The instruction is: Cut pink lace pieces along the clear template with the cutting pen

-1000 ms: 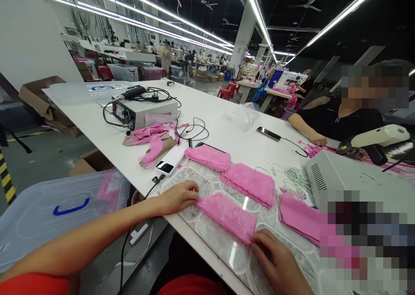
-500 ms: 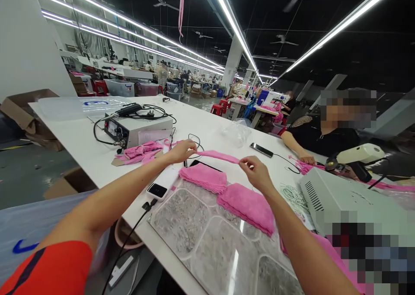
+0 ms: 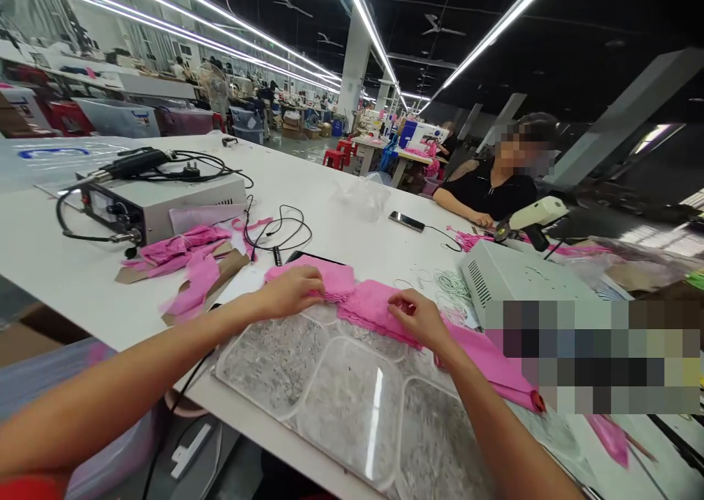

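Two stacks of pink fabric pieces lie side by side, a left stack [image 3: 335, 274] and a right stack [image 3: 369, 302]. My left hand [image 3: 294, 291] is at the front of the left stack, fingers bent loosely and partly apart, with nothing visible in them. Over the right stack, my right hand [image 3: 421, 318] has its thumb and fingers curled with a gap between them; it appears to hold nothing. Further left, a blurred pink fabric strip [image 3: 196, 286] is over brown pieces beside a crumpled pink heap [image 3: 184, 245].
Under my forearms is a grey-patterned clear panel [image 3: 352, 405]. A box with a cabled handpiece [image 3: 126, 164] stands left, a grey machine housing [image 3: 528, 276] right. A phone [image 3: 407, 221] and plastic bag [image 3: 360, 196] lie on the table [image 3: 286, 174]. A co-worker [image 3: 489, 188] sits opposite.
The pink strip stretched between my hands is no longer in them; a blurred strip now shows at the left heap. Both hands have come down to the stacks. The view has turned right.
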Tool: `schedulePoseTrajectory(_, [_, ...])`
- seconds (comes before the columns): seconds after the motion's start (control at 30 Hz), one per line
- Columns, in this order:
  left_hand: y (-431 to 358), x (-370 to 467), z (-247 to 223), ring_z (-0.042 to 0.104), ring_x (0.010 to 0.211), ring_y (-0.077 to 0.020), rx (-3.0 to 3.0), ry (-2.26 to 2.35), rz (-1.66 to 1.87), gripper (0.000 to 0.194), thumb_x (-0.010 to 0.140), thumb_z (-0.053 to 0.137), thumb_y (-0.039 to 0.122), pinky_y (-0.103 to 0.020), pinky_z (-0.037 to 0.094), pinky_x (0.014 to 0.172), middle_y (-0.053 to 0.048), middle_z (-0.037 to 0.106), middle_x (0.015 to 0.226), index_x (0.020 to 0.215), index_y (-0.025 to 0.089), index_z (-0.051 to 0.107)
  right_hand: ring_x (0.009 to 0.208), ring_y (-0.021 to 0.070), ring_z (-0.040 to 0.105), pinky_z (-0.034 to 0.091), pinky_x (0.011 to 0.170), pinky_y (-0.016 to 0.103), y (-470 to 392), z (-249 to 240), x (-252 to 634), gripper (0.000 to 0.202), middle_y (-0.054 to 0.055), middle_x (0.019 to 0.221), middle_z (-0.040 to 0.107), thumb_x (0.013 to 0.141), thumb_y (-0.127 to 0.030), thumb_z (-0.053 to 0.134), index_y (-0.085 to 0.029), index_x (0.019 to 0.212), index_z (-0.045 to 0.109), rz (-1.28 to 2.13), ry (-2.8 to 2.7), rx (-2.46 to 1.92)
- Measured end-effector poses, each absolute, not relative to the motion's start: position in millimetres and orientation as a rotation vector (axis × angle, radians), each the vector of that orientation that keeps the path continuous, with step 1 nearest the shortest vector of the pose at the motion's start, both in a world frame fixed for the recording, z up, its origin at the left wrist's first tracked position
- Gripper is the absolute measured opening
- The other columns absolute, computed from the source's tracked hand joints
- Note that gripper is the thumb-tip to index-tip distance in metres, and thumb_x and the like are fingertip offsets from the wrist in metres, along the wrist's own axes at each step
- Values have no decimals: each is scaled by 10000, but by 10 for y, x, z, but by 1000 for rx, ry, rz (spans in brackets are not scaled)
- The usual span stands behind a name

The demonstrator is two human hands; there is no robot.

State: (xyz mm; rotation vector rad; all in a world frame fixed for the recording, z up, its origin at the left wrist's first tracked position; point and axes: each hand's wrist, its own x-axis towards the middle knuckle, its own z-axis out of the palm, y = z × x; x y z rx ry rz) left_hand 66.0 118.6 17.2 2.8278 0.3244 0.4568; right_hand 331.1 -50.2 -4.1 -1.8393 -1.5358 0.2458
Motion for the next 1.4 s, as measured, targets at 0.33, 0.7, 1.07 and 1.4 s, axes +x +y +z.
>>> schedulePoseTrajectory(0.33, [966,1514,-43,575,895,-201,2903,331,369,132,877,563,145,-354,435,844,-75,622,920,765,149,633,777,167,618,518,721,318,-732,-224,3423,221,59,912,679,711,-243,644,-187,924,673,285,-1583,-1893])
schedulePoseTrajectory(0.7, [1008,1574,191,621,854,-151,2757,376,439,162,938,583,277,-341,526,803,-47,645,973,939,126,639,892,216,602,509,779,369,-704,-268,3336,284,90,1006,638,779,-359,652,-187,1005,651,18,-1617,-1897])
schedulePoseTrajectory(1.07, [642,886,254,599,991,-206,2796,31,298,140,762,552,82,-301,450,894,-80,641,1061,741,173,656,785,189,609,481,671,303,-1267,-223,3071,229,70,900,666,866,-158,470,-212,941,680,-172,-1785,-1875])
schedulePoseTrajectory(1.4, [636,650,124,594,857,-193,2946,141,232,143,851,532,121,-299,426,785,-70,657,904,866,176,664,710,140,621,522,666,279,-1308,-119,2736,183,47,881,676,871,-278,522,-227,958,675,338,-1815,-1670])
